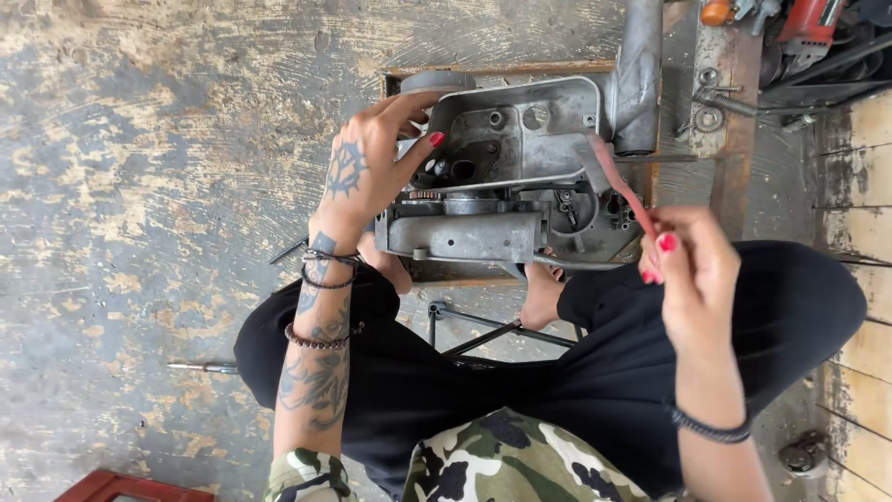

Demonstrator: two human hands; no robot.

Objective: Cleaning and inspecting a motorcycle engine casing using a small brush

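A grey metal machine body [506, 177], tipped over so its underside mechanism shows, rests on a wooden board [520, 70] on the concrete floor. My left hand [367, 172] grips its left end, thumb pressed against the casing edge. My right hand [692, 265] pinches the handle of a thin red tool [618, 186], whose tip reaches into the mechanism at the machine's right side. My bare feet [544, 297] lie just below the machine, and my legs in black trousers [595, 372] are crossed in front of me.
A screwdriver [204, 368] lies on the floor at the left. A black metal tool [483, 330] lies between my legs. Loose metal parts and washers [711, 102] sit on a plank at upper right, beside red equipment [808, 23]. Wooden planks [864, 242] run along the right.
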